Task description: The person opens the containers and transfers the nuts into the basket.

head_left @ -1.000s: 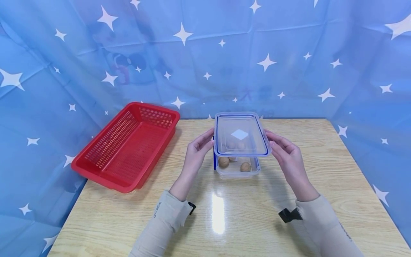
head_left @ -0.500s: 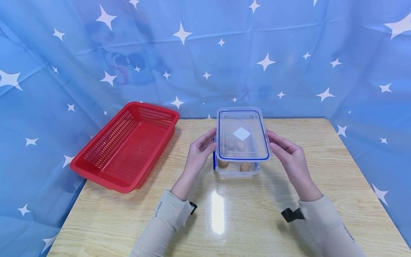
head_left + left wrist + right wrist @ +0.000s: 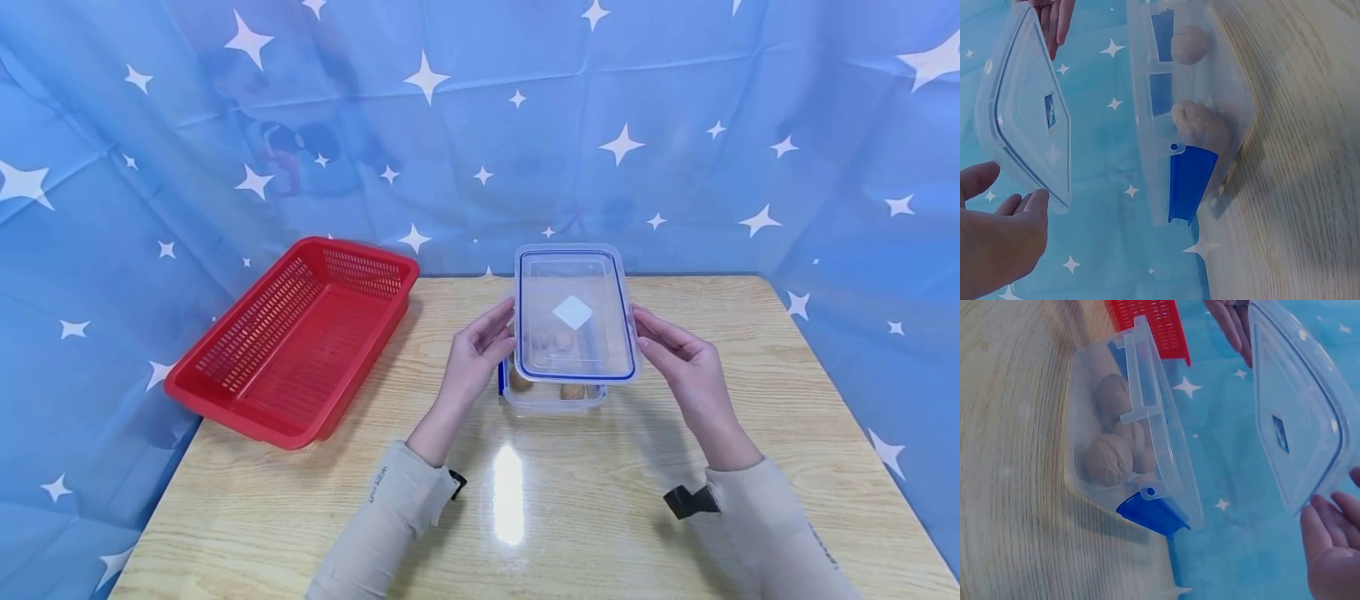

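Both hands hold a clear lid with a blue seal ring (image 3: 577,275) and a pale diamond label. My left hand (image 3: 471,360) pinches its left edge, and my right hand (image 3: 693,379) pinches the right edge. Below it, apart from the lid, a clear plastic food container (image 3: 555,407) stands on the table. In the right wrist view several walnuts (image 3: 1109,460) lie inside it. A blue latch (image 3: 1190,184) hangs folded down on the container's side. From the head, the lid covers most of the container's opening.
A red perforated plastic basket (image 3: 322,358) stands at the left of the wooden table (image 3: 585,517), its rim reaching past the table's left edge. Behind the table hangs a blue curtain with white stars (image 3: 480,125).
The lid has risen from the container, shifted a little right and turned its face more toward the head camera. Both hands have moved right with it. Container and basket have stayed in place.
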Tool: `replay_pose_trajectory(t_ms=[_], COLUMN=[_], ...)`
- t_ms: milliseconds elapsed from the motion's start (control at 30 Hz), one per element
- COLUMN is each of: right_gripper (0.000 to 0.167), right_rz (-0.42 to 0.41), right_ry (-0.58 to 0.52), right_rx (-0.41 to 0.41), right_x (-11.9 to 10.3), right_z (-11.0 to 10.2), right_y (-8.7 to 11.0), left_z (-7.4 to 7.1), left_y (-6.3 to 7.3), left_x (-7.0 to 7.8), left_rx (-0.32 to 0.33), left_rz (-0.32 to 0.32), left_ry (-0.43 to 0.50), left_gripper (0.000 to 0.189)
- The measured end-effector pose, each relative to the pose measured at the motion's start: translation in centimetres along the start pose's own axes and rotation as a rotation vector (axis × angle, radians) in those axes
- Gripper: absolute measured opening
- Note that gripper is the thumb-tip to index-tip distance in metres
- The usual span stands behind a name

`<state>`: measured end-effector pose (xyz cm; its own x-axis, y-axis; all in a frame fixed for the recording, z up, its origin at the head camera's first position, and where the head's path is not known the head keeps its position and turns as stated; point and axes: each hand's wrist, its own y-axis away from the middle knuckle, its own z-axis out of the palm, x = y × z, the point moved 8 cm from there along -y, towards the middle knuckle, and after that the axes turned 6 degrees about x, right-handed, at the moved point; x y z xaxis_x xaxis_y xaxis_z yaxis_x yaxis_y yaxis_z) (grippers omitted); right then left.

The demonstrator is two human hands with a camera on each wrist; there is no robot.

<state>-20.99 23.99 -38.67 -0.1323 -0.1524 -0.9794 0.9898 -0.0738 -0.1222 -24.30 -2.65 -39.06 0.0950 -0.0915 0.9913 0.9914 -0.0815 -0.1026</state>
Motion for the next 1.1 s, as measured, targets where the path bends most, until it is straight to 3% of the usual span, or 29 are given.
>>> replay_pose_trajectory(t_ms=[267,567,900,1100], right_gripper=[0.044,0.045,0.048,0.047], right_rz=[-0.024,-0.035,-0.013,-0.033], right_ry=[-0.006,-0.014,0.024,0.002], right_rx=[0.016,0.025,0.068,0.057], right_x=[-0.1,0.2,0.6,0.7], right_z=[-0.6,-1.7,-4.3,-6.0], right_y=[0.0,0.2,0.7,1.2], left_z=[0.9,2.6,5.4,7.2], left_y=[0.1,0.3,0.9,1.1], left_x=[-0.1,-0.6,-1.4,-2.0], left_rx=[-0.022,-0.118,-0.172,-0.229], left_rz=[0.016,-0.023,-0.118,-0.171], left_ry=[0.014,0.042,-0.061,-0.068], left_gripper=[0.057,0.066,0.071,0.069])
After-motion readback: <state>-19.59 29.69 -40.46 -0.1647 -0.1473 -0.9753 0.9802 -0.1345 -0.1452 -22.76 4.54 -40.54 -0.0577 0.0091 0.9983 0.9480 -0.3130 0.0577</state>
